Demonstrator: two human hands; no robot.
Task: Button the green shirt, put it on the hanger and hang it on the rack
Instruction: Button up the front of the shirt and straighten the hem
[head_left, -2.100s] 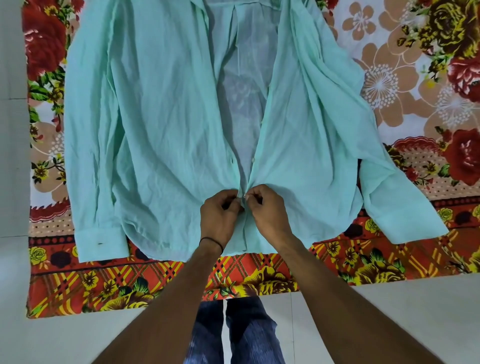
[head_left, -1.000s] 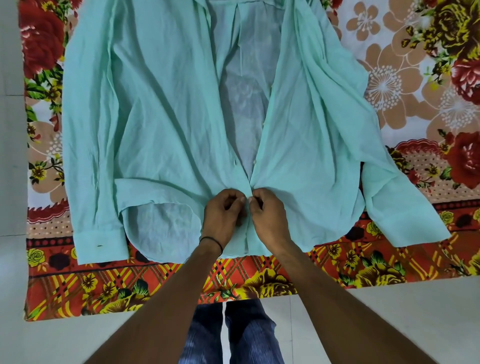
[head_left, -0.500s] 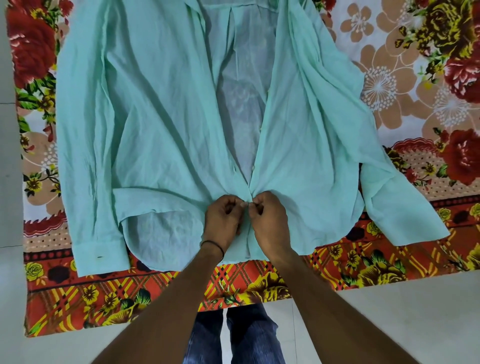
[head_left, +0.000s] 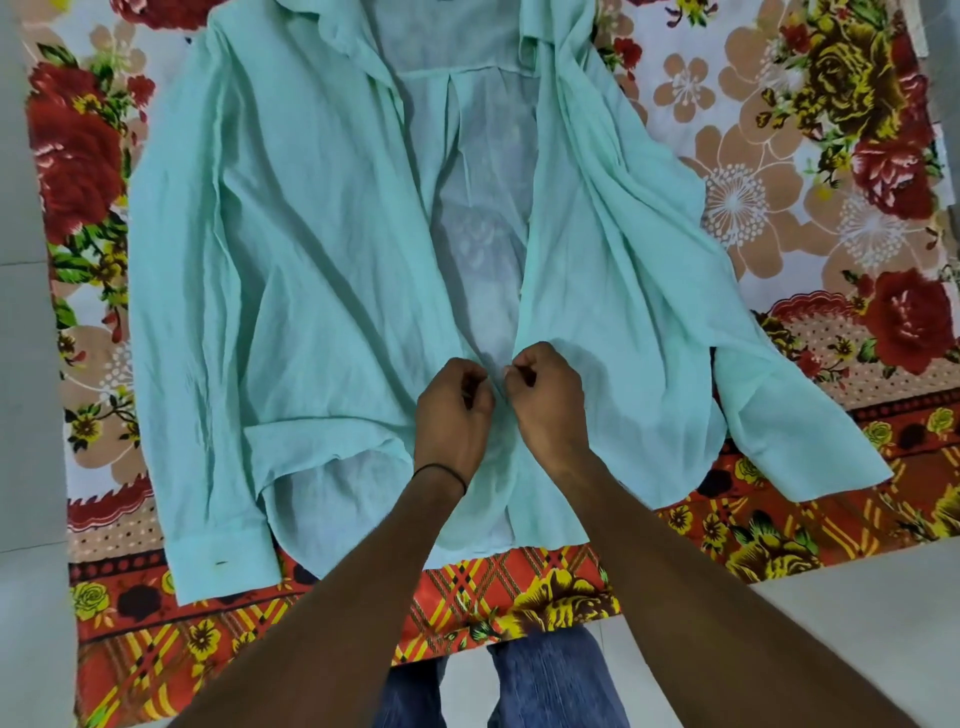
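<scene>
I am buttoning the green shirt (head_left: 322, 270), which is lying front-up and mostly open on the flowered sheet (head_left: 810, 156). My left hand (head_left: 453, 410) and right hand (head_left: 548, 402) are pinching the two front edges together low on the shirt. Next, I judge, I need to push this button through and work upward. No hanger or rack is showing.

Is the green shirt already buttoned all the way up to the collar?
No, the green shirt gapes wide open above the left hand and right hand, which pinch its front edges together low down.
</scene>
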